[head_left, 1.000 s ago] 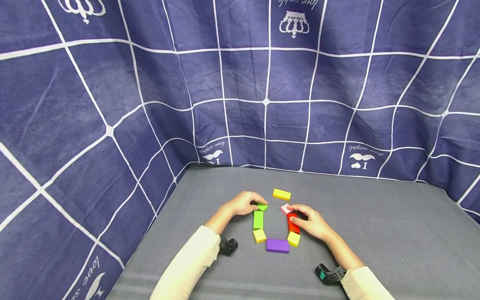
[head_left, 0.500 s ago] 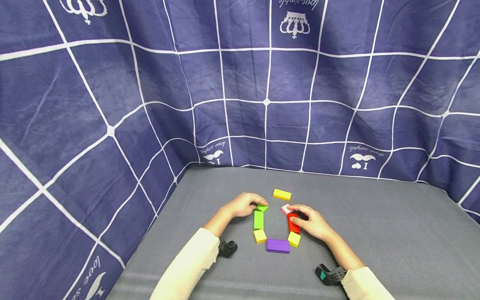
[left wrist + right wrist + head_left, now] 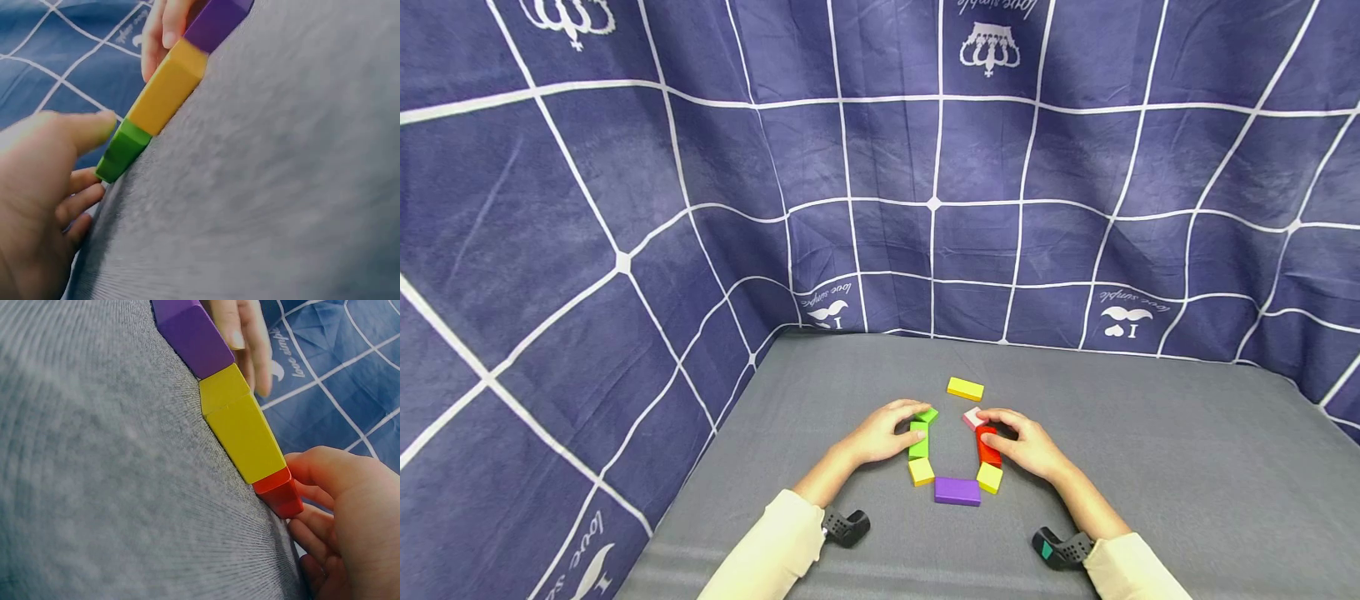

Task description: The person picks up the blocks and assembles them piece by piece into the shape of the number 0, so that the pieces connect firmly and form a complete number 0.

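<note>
In the head view, my left hand (image 3: 883, 432) reaches over a green rectangular block (image 3: 918, 450). Its thumb lies across that block and its fingertips touch a small green wedge-shaped block (image 3: 929, 415). My right hand (image 3: 1021, 442) bends over a red block (image 3: 990, 455), thumb across it, with the index fingertip at a pale pink block (image 3: 973, 419). A yellow block (image 3: 921, 472) adjoins the green one, another yellow block (image 3: 989, 478) the red one. Between these yellow blocks lies a purple block (image 3: 957, 492). The wrist views hide the wedge and the pink block.
A separate yellow block (image 3: 966, 389) lies beyond the gap between the wedge and the pink block. The grey tabletop (image 3: 1120, 442) extends on both sides. A blue cloth (image 3: 1045, 167) with white lines hangs behind and at the left.
My left hand has shifted slightly towards me, its thumb moving from beside the green wedge onto the green rectangular block. The right hand and the blocks stay practically where they were.
</note>
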A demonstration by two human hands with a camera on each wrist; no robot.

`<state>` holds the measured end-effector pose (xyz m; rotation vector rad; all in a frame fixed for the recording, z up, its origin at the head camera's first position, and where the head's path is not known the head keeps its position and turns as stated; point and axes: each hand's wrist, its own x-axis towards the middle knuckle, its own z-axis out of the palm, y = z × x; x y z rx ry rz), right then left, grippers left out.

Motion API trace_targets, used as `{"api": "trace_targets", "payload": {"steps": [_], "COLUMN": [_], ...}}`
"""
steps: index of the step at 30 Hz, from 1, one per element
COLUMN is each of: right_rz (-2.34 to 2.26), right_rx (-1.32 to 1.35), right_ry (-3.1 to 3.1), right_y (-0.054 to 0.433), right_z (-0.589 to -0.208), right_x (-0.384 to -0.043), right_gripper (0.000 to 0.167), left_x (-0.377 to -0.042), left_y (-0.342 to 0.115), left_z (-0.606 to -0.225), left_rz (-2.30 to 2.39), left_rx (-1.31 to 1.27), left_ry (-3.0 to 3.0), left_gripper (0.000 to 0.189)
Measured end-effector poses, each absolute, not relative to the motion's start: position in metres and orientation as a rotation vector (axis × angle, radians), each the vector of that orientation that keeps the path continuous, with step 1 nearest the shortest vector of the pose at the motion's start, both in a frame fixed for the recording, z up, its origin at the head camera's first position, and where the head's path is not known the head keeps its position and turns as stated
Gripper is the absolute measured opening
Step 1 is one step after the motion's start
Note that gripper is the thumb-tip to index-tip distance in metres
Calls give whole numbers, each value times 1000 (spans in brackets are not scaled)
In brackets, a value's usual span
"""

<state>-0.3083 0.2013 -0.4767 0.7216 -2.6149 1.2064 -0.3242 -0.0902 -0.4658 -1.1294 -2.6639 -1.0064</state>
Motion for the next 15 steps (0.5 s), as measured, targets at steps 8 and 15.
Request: {"api": "trace_targets", "payload": {"steps": [8,15], "right_rz": [1196,1218], "right_rx": [683,666], "right_ry": [-2623,-2639], "right_y": [203,202], "right_z": [-476,-477], "right_x": [-310,-309], "right_gripper": [35,35], "left_x": [-322,-320], "left_y": [-91,-92], "left_z": [-472,-473], "left_rz": [-1052,-1037], "left_rx": [-1055,-1045], "left_ry": [-2652,-2635], "left_gripper": [44,44]}}
